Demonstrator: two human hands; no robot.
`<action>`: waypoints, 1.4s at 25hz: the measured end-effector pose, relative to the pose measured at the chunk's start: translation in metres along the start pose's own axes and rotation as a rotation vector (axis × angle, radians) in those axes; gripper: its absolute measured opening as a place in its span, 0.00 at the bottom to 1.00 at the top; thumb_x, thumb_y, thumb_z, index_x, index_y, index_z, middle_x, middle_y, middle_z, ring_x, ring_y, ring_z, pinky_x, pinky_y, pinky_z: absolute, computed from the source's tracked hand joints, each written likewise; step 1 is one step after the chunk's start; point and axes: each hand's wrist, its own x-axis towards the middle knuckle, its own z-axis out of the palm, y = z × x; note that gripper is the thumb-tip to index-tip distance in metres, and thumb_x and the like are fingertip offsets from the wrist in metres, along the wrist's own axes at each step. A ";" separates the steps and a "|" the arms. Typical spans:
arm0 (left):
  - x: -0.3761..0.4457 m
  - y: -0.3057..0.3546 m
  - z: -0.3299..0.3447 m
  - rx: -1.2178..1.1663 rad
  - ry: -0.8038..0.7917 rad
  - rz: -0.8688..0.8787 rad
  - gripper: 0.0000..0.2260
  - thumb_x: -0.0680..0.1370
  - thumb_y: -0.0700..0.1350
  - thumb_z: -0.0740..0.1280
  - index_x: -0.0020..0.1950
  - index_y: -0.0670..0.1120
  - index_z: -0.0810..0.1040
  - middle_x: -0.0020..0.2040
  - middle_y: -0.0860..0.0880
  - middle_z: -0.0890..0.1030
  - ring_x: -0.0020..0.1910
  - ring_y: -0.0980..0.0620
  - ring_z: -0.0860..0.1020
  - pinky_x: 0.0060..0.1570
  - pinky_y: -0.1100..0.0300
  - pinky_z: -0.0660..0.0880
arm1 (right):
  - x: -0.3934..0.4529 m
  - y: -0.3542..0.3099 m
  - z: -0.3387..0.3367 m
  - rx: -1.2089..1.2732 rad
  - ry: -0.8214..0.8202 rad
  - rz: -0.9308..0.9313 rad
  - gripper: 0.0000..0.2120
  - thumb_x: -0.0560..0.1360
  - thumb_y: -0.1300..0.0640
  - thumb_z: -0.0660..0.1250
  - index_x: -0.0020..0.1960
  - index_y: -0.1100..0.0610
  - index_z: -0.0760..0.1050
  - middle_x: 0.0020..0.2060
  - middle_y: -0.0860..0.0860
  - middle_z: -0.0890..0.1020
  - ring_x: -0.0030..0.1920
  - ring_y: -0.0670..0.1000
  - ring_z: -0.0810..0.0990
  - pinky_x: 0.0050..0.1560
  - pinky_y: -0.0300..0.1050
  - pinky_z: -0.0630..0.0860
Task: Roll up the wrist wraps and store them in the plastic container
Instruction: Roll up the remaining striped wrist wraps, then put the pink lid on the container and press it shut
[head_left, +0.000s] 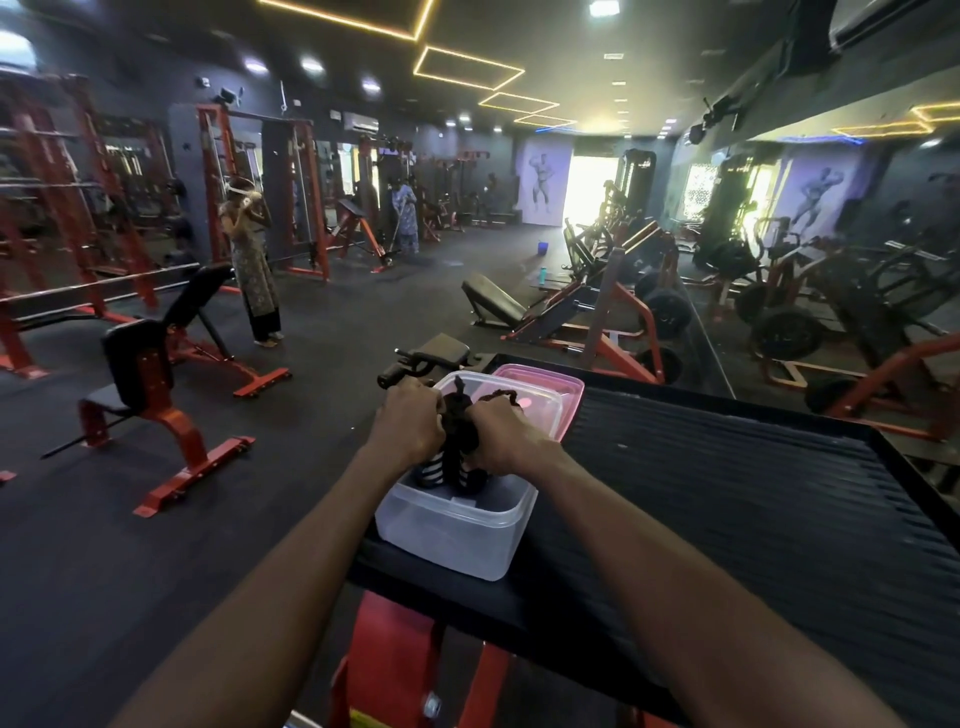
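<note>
A clear plastic container stands on the near left corner of a black ribbed platform. Above its open top, my left hand and my right hand both grip a dark wrist wrap between them. Part of the wrap is black with white stripes and hangs down into the container. A thin cord from the wrap loops out to the right over the container's far rim.
A pink lid lies on the platform just behind the container. The platform's red frame is below me. Red and black benches and weight machines fill the gym floor. One person stands at the left, others farther back.
</note>
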 end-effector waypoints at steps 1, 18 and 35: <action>0.001 -0.001 0.001 -0.003 0.000 0.006 0.10 0.74 0.42 0.66 0.52 0.43 0.84 0.57 0.38 0.78 0.52 0.36 0.79 0.52 0.47 0.78 | 0.000 -0.001 0.003 -0.001 0.008 0.007 0.14 0.64 0.54 0.75 0.49 0.57 0.79 0.44 0.59 0.84 0.44 0.61 0.83 0.41 0.50 0.79; 0.025 0.041 -0.004 -0.221 0.125 0.087 0.14 0.71 0.42 0.63 0.52 0.44 0.85 0.55 0.39 0.82 0.56 0.38 0.79 0.57 0.49 0.76 | 0.008 0.040 -0.055 0.611 0.269 0.271 0.09 0.72 0.66 0.64 0.39 0.59 0.81 0.32 0.58 0.85 0.30 0.56 0.85 0.32 0.52 0.83; 0.087 0.122 0.057 -0.068 -0.185 0.327 0.15 0.79 0.47 0.59 0.53 0.43 0.83 0.54 0.44 0.85 0.55 0.42 0.81 0.57 0.49 0.76 | 0.000 0.137 0.050 0.042 -0.059 0.405 0.15 0.76 0.52 0.67 0.62 0.51 0.77 0.68 0.55 0.69 0.68 0.62 0.67 0.68 0.66 0.66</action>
